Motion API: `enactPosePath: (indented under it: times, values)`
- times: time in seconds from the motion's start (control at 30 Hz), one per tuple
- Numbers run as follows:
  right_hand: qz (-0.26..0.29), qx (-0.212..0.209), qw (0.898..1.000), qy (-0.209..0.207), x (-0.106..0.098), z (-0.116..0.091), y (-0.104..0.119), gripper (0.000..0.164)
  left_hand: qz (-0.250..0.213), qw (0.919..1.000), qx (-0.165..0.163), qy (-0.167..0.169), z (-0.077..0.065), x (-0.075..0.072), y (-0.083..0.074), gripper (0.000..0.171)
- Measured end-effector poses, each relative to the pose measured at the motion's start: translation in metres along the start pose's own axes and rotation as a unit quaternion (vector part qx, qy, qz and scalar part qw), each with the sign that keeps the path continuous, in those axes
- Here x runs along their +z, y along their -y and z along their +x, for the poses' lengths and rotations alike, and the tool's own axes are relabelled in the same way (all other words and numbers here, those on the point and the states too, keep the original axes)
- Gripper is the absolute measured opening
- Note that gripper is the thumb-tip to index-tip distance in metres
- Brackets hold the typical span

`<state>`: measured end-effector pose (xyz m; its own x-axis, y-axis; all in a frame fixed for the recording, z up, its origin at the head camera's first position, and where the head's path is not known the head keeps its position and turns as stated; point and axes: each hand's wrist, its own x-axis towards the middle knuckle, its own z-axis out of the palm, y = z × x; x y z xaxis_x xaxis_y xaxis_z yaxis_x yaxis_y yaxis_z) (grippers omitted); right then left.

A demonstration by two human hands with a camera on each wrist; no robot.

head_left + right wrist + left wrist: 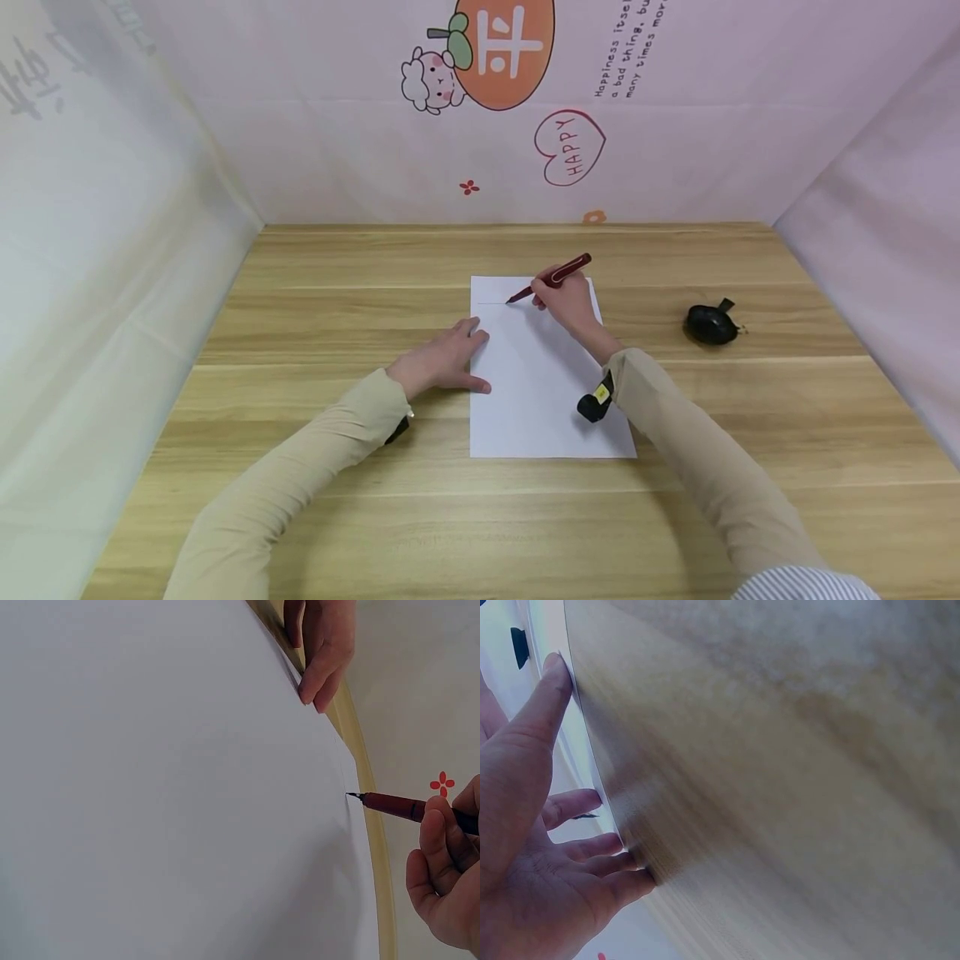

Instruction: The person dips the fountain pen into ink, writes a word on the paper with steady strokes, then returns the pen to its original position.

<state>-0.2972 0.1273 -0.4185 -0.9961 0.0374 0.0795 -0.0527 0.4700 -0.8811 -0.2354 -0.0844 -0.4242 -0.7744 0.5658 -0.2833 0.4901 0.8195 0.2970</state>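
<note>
A dark red fountain pen [568, 268] is pinched in my right hand [566, 298], its nib down near the top of a white sheet of paper [540, 400]. From the sheet's left side a thin straight line runs to the nib. In the right wrist view the pen [394, 805] shows its metal nib at the paper [172, 765], with the fingers curled round the barrel. My left hand [446, 358] rests on the paper's left edge, fingers and thumb spread. Seen from the left wrist, the left hand [547, 862] has its fingertips along that edge.
A black rounded object [711, 323] with a short tab lies on the wooden table [337, 308] to the right of the paper. Behind the table hangs a printed white cloth [337, 158], and further cloth closes off both sides. A small black device [596, 404] hangs at the right wrist.
</note>
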Motion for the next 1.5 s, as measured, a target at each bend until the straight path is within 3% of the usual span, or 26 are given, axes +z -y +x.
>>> enactPosePath:
  times: [0.9, 1.13, 1.5]
  values:
    - [-0.004, 0.019, 1.0, -0.008, -0.008, -0.002, -0.004, 0.018, -0.01, 0.9999, -0.005, 0.008, -0.001, -0.002, -0.001, 0.087]
    - [0.018, 0.022, 1.0, -0.013, -0.011, -0.002, -0.007, 0.018, -0.007, 0.9999, -0.003, 0.007, -0.001, -0.001, 0.0, 0.087]
    - [-0.001, 0.02, 0.999, -0.026, -0.015, 0.0, -0.013, 0.018, -0.009, 1.0, 0.0, 0.003, -0.002, -0.001, -0.001, 0.085]
